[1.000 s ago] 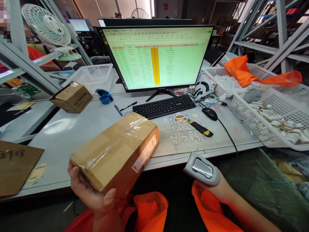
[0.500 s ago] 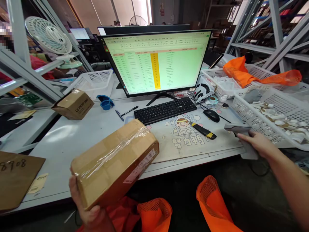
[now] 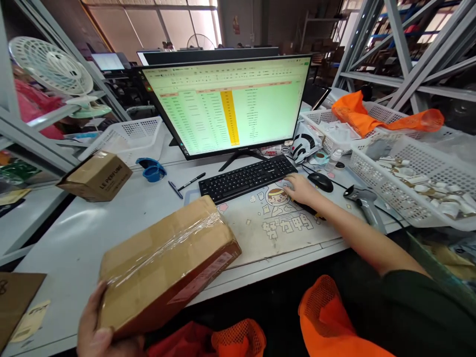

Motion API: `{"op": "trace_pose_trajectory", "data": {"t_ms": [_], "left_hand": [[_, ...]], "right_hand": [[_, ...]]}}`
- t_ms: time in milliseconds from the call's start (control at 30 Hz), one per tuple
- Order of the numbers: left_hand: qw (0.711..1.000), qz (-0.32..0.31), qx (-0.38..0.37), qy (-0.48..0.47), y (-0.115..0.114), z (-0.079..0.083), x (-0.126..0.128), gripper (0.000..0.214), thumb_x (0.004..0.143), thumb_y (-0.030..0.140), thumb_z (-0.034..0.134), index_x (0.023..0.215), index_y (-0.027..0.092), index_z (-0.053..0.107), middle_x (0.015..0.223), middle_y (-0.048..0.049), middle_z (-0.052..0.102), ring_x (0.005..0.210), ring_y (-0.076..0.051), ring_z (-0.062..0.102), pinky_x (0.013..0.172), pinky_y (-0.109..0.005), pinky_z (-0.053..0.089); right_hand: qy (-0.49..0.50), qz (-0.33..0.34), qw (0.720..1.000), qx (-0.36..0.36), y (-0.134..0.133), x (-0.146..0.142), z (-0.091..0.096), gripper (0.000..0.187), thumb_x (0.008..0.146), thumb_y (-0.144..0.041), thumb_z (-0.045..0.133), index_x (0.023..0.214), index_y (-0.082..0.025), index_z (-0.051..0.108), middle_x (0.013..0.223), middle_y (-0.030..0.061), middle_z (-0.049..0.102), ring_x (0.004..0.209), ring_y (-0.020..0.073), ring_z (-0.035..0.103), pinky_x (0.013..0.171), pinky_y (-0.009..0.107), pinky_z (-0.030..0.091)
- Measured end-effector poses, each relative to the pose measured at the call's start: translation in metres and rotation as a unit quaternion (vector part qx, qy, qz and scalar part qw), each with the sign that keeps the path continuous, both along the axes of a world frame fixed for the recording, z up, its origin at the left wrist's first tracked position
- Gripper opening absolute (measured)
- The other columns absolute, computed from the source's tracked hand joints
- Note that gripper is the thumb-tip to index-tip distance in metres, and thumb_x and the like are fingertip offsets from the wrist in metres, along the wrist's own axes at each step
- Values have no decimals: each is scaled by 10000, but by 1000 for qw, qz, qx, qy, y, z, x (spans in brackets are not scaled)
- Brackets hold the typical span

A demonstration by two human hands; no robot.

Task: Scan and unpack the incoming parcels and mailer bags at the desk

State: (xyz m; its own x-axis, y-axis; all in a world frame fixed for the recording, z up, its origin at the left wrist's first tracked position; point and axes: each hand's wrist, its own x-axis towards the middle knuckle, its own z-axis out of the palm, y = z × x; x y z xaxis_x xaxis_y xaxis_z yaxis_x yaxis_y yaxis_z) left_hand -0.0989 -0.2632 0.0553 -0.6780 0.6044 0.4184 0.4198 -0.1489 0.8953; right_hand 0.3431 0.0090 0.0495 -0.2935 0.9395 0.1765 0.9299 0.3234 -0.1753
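A taped cardboard box (image 3: 167,258) with a label on its side is tilted over the front of the desk. My left hand (image 3: 98,322) grips its near left corner, thumb on the lower edge. At the right end of the black keyboard (image 3: 245,176), my right hand (image 3: 299,188) reaches down with fingers extended, holding nothing that I can see. Beneath its wrist lies a yellow-and-black utility knife (image 3: 319,216), mostly hidden. A grey barcode scanner (image 3: 366,202) rests on the desk to the right, and a mouse (image 3: 320,182) sits beside the hand.
A monitor (image 3: 230,109) showing a spreadsheet stands behind the keyboard. White baskets (image 3: 401,198) line the right side. On the left are a small open carton (image 3: 98,178), a blue round container (image 3: 152,171), pens (image 3: 191,181) and a fan (image 3: 52,67). Metal rack posts flank the desk.
My right hand has let go of the barcode scanner, now lying on the desk, and moved left to the keyboard's right end. My left hand still holds the box, slightly lower.
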Motion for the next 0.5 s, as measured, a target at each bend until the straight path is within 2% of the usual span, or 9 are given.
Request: {"op": "trace_pose_trajectory", "data": {"t_ms": [67, 133, 200, 267, 333, 400, 433, 500], "left_hand": [[995, -42, 0, -93, 10, 3, -26, 670, 627, 442, 495, 1249, 499, 736, 1347, 151, 708, 1457, -458, 485, 1261, -684, 334], [984, -49, 3, -173, 17, 9, -46, 562, 548, 434, 574, 1065, 418, 796, 1213, 93, 772, 1446, -460, 498, 1289, -646, 297], [977, -33, 1, -209, 22, 14, -60, 500, 529, 425, 624, 995, 365, 793, 1141, 67, 787, 1428, -428, 521, 1301, -579, 294], [975, -1, 4, -221, 28, 15, -66, 456, 558, 406, 647, 985, 333, 789, 1064, 60, 791, 1338, -373, 597, 1263, -503, 361], [974, 39, 26, -221, 36, 13, -68, 415, 594, 396, 622, 960, 294, 790, 985, 46, 786, 1188, -318, 663, 1144, -430, 470], [971, 68, 70, -219, 47, 9, -71, 391, 613, 397, 575, 907, 251, 788, 922, 24, 775, 1034, -274, 683, 953, -363, 541], [969, 64, 87, -223, 54, 7, -72, 391, 615, 396, 559, 887, 233, 786, 903, 13, 772, 976, -256, 678, 866, -335, 546], [966, 11, 94, -240, 70, 5, -74, 410, 612, 393, 553, 888, 204, 790, 893, -5, 774, 912, -233, 668, 770, -296, 531]], "right_hand": [[-51, 10, 999, 4, 20, -31, -4, 512, 1006, -340, 565, 1459, -101, 588, 1493, 171, 597, 1438, 319, 442, 1169, 425, 345], [-64, -5, 998, 3, 31, -46, -8, 537, 1015, -342, 538, 1488, -86, 549, 1449, 199, 620, 1420, 350, 437, 1142, 469, 340], [-61, -27, 998, 8, 39, -52, -11, 543, 1034, -365, 493, 1484, -64, 538, 1371, 232, 648, 1343, 368, 482, 1101, 493, 348], [-62, -47, 997, 10, 46, -56, -10, 535, 1041, -414, 470, 1419, -56, 594, 1317, 248, 655, 1280, 377, 505, 1071, 500, 353], [-66, -57, 996, 4, 53, -60, -7, 517, 1034, -461, 475, 1286, -63, 689, 1295, 248, 649, 1263, 382, 501, 1062, 491, 354], [-70, -61, 996, -1, 53, -61, 0, 515, 1035, -485, 463, 1211, -84, 734, 1325, 241, 628, 1287, 384, 484, 1071, 482, 352], [-71, -62, 996, -2, 50, -59, 3, 518, 1037, -486, 456, 1242, -95, 727, 1349, 235, 617, 1297, 382, 482, 1075, 479, 354], [-70, -59, 996, -3, 33, -47, 9, 540, 1038, -474, 461, 1396, -114, 645, 1399, 220, 599, 1303, 367, 500, 1075, 470, 369]]}}
